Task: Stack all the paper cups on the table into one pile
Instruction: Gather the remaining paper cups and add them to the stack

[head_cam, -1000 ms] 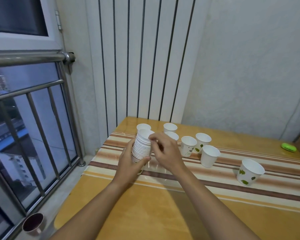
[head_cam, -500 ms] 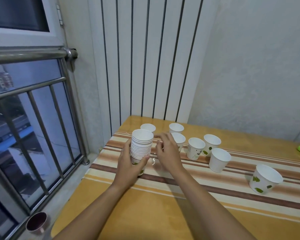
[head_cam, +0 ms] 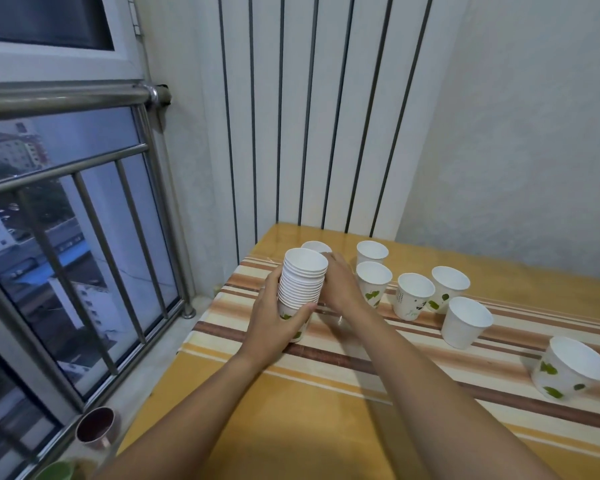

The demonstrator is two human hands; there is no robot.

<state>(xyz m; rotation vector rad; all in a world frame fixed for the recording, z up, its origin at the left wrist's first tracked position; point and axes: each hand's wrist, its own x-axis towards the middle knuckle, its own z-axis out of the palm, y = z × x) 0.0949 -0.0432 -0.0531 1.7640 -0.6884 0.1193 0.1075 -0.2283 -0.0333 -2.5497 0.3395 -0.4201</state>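
Stack [head_cam: 302, 285] clamped at base by left hand [head_cam: 274, 323]; right hand [head_cam: 340, 289] beside it, grip unclear

stack [head_cam: 303, 284] left on table [head_cam: 291, 427] | six loose cups [head_cam: 415, 301] right | one cup [head_cam: 315, 247] behind stack – seemingly touching

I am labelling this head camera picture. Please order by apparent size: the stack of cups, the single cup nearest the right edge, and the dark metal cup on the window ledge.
Largest to smallest, as they appear:
1. stack of cups, held by the left hand
2. single cup at the right edge; nearness to the camera enlarges it
3. dark metal cup
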